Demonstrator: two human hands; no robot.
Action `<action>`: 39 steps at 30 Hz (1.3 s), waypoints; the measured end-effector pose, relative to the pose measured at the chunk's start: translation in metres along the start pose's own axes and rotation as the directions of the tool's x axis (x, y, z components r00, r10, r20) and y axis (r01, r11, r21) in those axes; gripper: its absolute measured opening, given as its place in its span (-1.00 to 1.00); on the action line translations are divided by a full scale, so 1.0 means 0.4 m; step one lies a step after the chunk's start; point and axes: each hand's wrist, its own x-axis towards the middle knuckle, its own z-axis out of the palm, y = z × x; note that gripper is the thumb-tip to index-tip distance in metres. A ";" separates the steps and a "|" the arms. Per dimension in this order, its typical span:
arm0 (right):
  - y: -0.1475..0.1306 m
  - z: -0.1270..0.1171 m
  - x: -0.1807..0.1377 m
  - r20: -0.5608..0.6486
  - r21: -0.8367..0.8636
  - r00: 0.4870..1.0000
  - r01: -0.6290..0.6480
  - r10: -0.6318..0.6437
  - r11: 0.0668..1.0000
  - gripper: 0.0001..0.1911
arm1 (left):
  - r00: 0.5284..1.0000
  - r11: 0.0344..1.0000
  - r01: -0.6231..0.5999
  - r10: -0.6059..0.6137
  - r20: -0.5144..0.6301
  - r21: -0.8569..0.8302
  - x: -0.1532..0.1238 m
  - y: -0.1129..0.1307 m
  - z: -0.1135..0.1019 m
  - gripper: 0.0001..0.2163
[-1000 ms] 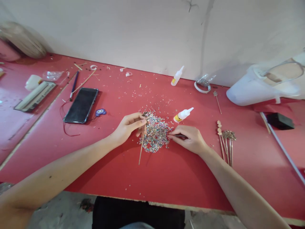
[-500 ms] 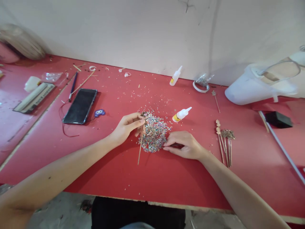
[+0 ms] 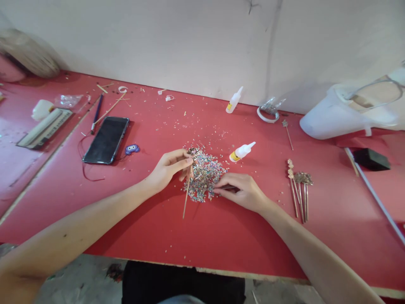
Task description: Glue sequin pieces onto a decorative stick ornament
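Observation:
My left hand (image 3: 169,169) pinches the ornamented top of a hair stick (image 3: 186,202), its thin shaft slanting down toward me. Dark metallic detail shows at the fingertips; the rest of the ornament is hidden. Beneath and beside it lies a pile of small multicoloured shiny chips (image 3: 207,171). At the pile's right edge, my right hand (image 3: 243,190) is closed around dark slim tweezers (image 3: 229,187), mostly covered by the fingers, with the tips among the chips. A white glue bottle (image 3: 241,152) with a yellow label lies tilted just behind this hand.
Several finished-looking hair sticks (image 3: 299,194) lie at right, another single stick (image 3: 288,134) behind them. A second glue bottle (image 3: 234,100), a tape roll (image 3: 268,114) and a white container (image 3: 329,112) stand along the wall. A phone (image 3: 106,140) and purple trinket (image 3: 132,149) lie left.
My right hand has shifted slightly left and up, bringing the tweezers further into the chip pile. My left hand and the hair stick stay almost still.

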 end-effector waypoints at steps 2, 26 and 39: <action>-0.003 0.005 0.001 -0.099 -0.026 0.993 -0.066 0.064 0.997 -0.92 | 1.000 1.000 -0.005 0.006 0.001 -0.008 0.000 -0.001 0.000 -0.85; 0.031 -0.038 -0.012 -0.058 0.015 0.981 -0.187 0.187 0.982 -0.88 | 1.000 1.000 -0.013 0.013 0.003 -0.016 -0.001 -0.001 -0.002 -0.84; 0.012 -0.015 -0.007 -0.043 0.079 0.997 -0.056 0.060 0.995 -0.94 | 1.000 1.000 0.009 -0.009 -0.010 0.017 -0.001 0.004 0.002 -0.83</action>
